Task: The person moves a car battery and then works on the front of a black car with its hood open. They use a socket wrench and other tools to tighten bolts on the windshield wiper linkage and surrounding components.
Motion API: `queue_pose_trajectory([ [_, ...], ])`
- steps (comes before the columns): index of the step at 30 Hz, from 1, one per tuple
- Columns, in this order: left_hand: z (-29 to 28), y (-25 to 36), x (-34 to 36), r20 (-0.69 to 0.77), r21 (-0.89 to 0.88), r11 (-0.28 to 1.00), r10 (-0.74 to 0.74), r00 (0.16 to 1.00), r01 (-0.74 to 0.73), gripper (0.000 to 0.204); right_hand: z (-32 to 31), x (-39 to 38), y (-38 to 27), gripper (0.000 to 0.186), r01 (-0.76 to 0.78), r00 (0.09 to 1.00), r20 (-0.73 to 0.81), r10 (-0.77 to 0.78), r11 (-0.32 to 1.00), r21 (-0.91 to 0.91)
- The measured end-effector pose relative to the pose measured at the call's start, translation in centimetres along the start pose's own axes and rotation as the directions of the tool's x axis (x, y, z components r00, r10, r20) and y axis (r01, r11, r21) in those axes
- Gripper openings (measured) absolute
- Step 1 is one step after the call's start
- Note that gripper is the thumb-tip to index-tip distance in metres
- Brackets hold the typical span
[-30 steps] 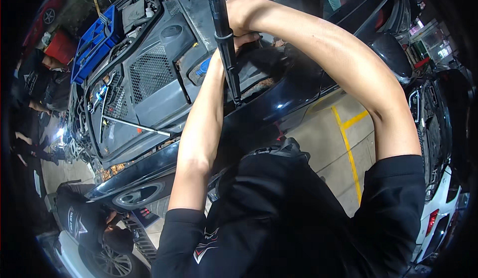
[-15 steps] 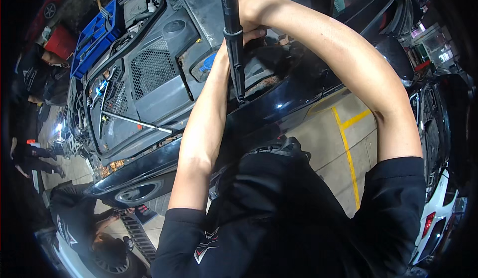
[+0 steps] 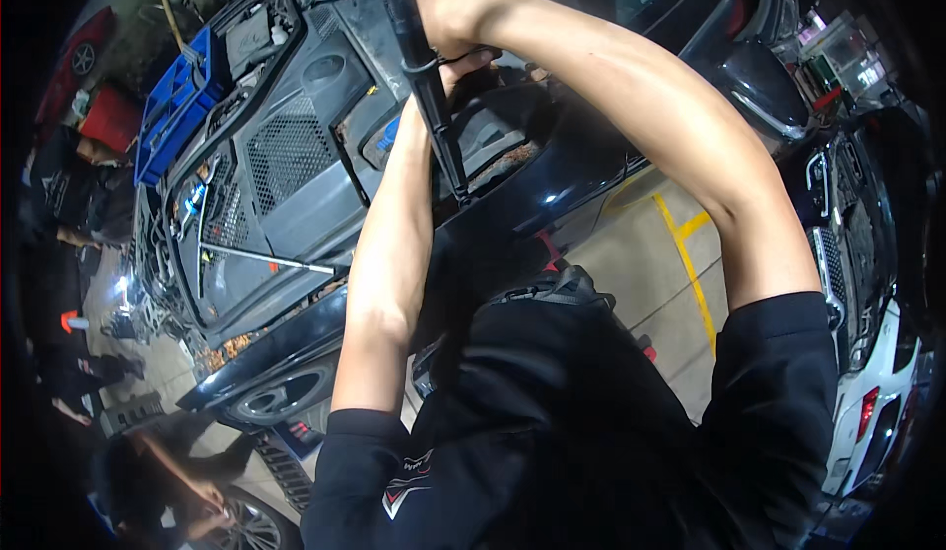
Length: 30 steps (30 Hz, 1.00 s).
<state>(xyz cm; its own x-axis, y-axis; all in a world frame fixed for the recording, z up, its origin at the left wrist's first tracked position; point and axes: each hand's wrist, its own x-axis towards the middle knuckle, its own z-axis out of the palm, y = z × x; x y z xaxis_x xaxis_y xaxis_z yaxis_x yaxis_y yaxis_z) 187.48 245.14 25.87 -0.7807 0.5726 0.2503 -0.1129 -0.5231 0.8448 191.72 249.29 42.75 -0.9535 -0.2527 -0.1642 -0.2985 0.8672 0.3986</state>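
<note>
A long black rod [image 3: 426, 77] runs down the top middle of the view. It looks like a strut with a thin wire clip around it. It goes from the top edge down to the dark car [image 3: 296, 185] below, and its thin lower end meets the car near the middle.

Both hands are up at the rod. The right hand [image 3: 455, 10] is wrapped tight around it, near the top. The left hand [image 3: 461, 69] is just under the right one, touching the rod by the wire clip. Its fingers are mostly hidden, so I cannot tell if it is closed or loose.

Both bare arms reach far up from the black shirt [image 3: 581, 422] at the bottom. The shirt has short sleeves.

The car is open on top. You can see a grey mesh panel [image 3: 286, 161] and a thin silver bar [image 3: 266, 257] lying across the open part, to the left of the arms. A blue crate [image 3: 177, 106] sits at the far left side of the car. Something red [image 3: 110, 118] is just past it.

At the bottom left, a car wheel [image 3: 276, 402] shows. Another person [image 3: 168, 471] in dark clothes bends low near a second wheel [image 3: 246, 525].

To the right, the floor [image 3: 641, 254] is grey with a yellow line [image 3: 690, 264]. A white car [image 3: 877, 392] with a red light stands at the far right.
</note>
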Motion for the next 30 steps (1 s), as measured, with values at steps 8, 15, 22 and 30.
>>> queue_pose_trajectory([
  [8,-0.6,0.2,-0.2,-0.018,0.225,0.961,0.172,0.985,-0.164,0.045,-0.6,-0.7,0.2,0.028,0.050,0.990,-0.136,-0.043,0.998,0.049],
  [15,-3.6,-1.9,0.1,-0.006,-0.185,0.970,-0.159,0.987,0.155,0.050,0.5,0.1,0.7,0.026,0.051,0.978,-0.210,-0.014,0.984,0.173],
  [22,-8.5,-3.5,3.3,-0.079,-0.270,0.913,-0.337,0.938,0.305,0.039,0.9,3.7,0.3,0.029,-0.013,0.991,-0.128,0.024,0.996,0.084],
  [30,-8.0,-2.9,4.2,-0.038,-0.306,0.879,-0.396,0.918,0.366,0.037,0.4,4.7,0.8,0.037,-0.039,0.999,-0.029,0.041,0.997,0.068],
])
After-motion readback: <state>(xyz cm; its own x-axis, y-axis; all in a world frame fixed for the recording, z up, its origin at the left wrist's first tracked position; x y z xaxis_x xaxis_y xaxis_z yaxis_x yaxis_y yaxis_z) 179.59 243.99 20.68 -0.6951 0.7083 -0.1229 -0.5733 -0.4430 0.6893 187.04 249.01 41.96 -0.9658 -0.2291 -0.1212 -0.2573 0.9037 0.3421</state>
